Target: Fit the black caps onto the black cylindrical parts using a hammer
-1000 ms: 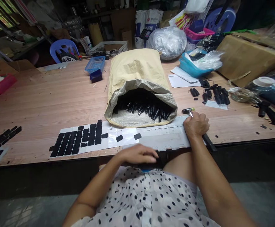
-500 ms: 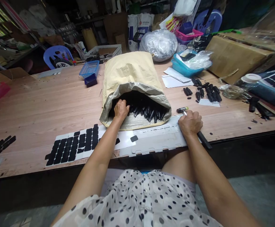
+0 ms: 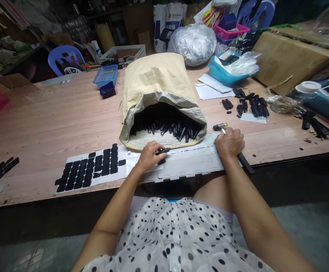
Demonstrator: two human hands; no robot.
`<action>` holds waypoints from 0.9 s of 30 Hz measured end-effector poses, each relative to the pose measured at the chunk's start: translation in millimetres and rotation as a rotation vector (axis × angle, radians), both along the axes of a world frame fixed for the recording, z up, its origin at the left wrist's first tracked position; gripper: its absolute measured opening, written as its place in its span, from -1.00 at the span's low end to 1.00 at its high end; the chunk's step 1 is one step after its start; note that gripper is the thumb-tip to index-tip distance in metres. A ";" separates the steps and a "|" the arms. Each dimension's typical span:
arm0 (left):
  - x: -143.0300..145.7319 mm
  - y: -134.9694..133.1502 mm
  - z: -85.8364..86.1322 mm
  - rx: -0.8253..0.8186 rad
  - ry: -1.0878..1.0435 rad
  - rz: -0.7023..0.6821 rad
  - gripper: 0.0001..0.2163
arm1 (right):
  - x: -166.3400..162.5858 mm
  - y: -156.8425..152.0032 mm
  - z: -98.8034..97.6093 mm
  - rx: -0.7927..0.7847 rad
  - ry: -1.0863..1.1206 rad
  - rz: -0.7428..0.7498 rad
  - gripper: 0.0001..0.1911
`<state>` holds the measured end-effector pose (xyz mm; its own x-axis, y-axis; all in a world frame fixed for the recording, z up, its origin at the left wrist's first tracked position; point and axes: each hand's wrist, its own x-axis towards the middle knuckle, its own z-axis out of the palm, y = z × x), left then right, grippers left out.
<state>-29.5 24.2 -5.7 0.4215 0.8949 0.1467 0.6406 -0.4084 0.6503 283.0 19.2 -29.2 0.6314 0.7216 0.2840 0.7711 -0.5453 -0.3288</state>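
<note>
My left hand (image 3: 150, 155) is closed on a small black plastic part (image 3: 164, 150) with a tapered end, just in front of the sack's mouth. The yellowish woven sack (image 3: 157, 73) lies on its side, and many similar black parts (image 3: 178, 130) show inside its opening. My right hand (image 3: 230, 142) grips a small hammer (image 3: 220, 126). Its head has a black end and a yellow-green end, and its black handle sticks out below my fist. Between the hands, a flat grey-white plastic board (image 3: 192, 160) lies along the table's front edge.
A sheet of black stickers (image 3: 89, 170) lies to the left. At right are a pile of black parts (image 3: 256, 107), a blue basin (image 3: 223, 75) with plastic bags and a cardboard box (image 3: 291, 62). Blue baskets (image 3: 106, 75) stand behind left on the wooden table (image 3: 40, 124).
My left hand has come out of the sack toward me, now with a black part in it. My right hand stays on the hammer in nearly the same place.
</note>
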 end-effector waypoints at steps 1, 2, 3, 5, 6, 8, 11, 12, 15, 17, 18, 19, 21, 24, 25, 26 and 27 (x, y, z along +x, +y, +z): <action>2.1 -8.5 -5.9 -0.010 0.011 -0.009 -0.91 | 0.3 -0.3 -0.4 0.004 -0.002 -0.004 -0.64; 4.5 -14.7 -11.2 -0.016 0.019 -0.004 -0.90 | 0.6 -0.5 -0.8 0.010 -0.004 -0.009 -0.64; 6.8 -18.6 -15.7 -0.020 0.021 0.009 -0.89 | 0.9 -0.7 -1.2 0.016 -0.006 -0.014 -0.64; 10.3 -21.1 -21.9 -0.023 0.010 0.035 -0.87 | 2.3 -0.3 -2.1 0.020 -0.001 -0.028 -0.63; 11.2 -20.6 -23.7 -0.025 0.002 0.044 -0.86 | 3.5 0.2 -2.5 0.015 0.007 -0.034 -0.63; 12.1 -18.8 -25.2 -0.032 -0.009 0.054 -0.86 | 6.7 1.1 -2.7 -0.014 0.040 -0.044 -0.64; 13.1 -17.3 -25.0 -0.050 -0.012 0.066 -0.88 | 9.2 -2.1 0.4 0.002 0.103 -0.038 -0.67; 13.6 -17.3 -24.8 -0.055 -0.012 0.068 -0.88 | 7.6 -5.7 2.8 0.050 0.110 -0.026 -0.66; 15.4 -18.1 -24.4 -0.067 -0.007 0.064 -0.87 | -9.6 -26.0 13.7 0.264 0.092 0.072 -0.62; 16.1 -18.7 -24.1 -0.064 -0.005 0.063 -0.86 | -32.0 -44.9 20.9 0.352 0.123 0.214 -0.60; 16.3 -19.0 -23.8 -0.061 -0.006 0.064 -0.86 | -45.5 -54.3 23.1 0.371 0.158 0.314 -0.61; 16.4 -19.3 -23.6 -0.059 -0.009 0.066 -0.85 | -59.7 -63.0 23.9 0.375 0.200 0.429 -0.62; 16.3 -19.7 -23.1 -0.059 -0.017 0.072 -0.85 | -86.8 -76.6 20.9 0.366 0.304 0.668 -0.64; 16.5 -19.7 -22.8 -0.064 -0.026 0.077 -0.85 | -115.3 -86.3 9.0 0.363 0.417 0.862 -0.66; 16.8 -19.6 -22.8 -0.065 -0.030 0.075 -0.86 | -120.5 -87.4 5.2 0.356 0.428 0.881 -0.66; 17.2 -19.4 -22.7 -0.067 -0.033 0.071 -0.86 | -124.0 -88.0 2.2 0.345 0.430 0.888 -0.66; 17.7 -19.2 -22.7 -0.069 -0.035 0.067 -0.88 | -126.0 -88.1 0.1 0.332 0.425 0.888 -0.65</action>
